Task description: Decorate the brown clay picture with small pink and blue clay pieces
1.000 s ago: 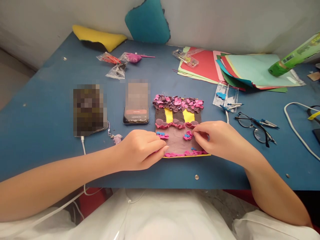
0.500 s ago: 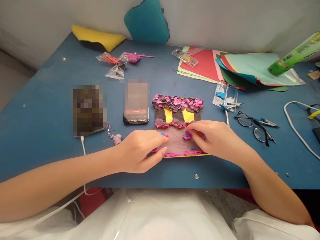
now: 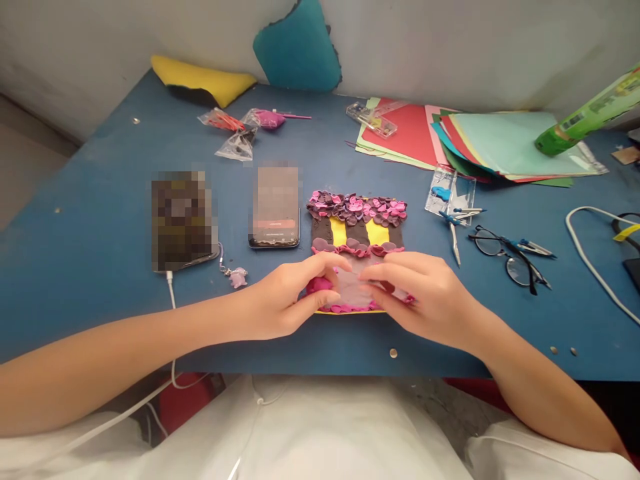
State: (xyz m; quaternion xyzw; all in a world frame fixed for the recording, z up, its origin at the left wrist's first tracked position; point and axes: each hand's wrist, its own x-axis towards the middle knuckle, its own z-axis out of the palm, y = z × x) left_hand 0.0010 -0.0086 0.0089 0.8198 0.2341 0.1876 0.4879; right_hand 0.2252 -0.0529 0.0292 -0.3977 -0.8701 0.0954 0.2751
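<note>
A clay picture (image 3: 357,230) on a yellow card lies on the blue table (image 3: 100,220), with pink and purple petals along its top, brown and yellow stripes, and a pink scalloped band. Both hands cover its lower half. My left hand (image 3: 285,300) comes in from the left with thumb and fingers pinched together beside a pink clay lump (image 3: 319,285). From the right, my right hand (image 3: 423,293) has its fingertips pinched toward the left one. Between them a thin, shiny, clear film (image 3: 350,285) lies over the clay, and both hands seem to grip its edges.
Two phones (image 3: 184,220) (image 3: 275,207) lie left of the picture, one on a white cable. Glasses (image 3: 505,253), a compass (image 3: 453,230), a clear case and stacked coloured paper (image 3: 480,137) are to the right. A green bottle (image 3: 585,113), small plastic bags (image 3: 235,130) and felt pieces sit at the back.
Both hands moved inward over the lower clay area until their fingertips nearly meet. A clear film now covers the small pink and blue pieces that showed before.
</note>
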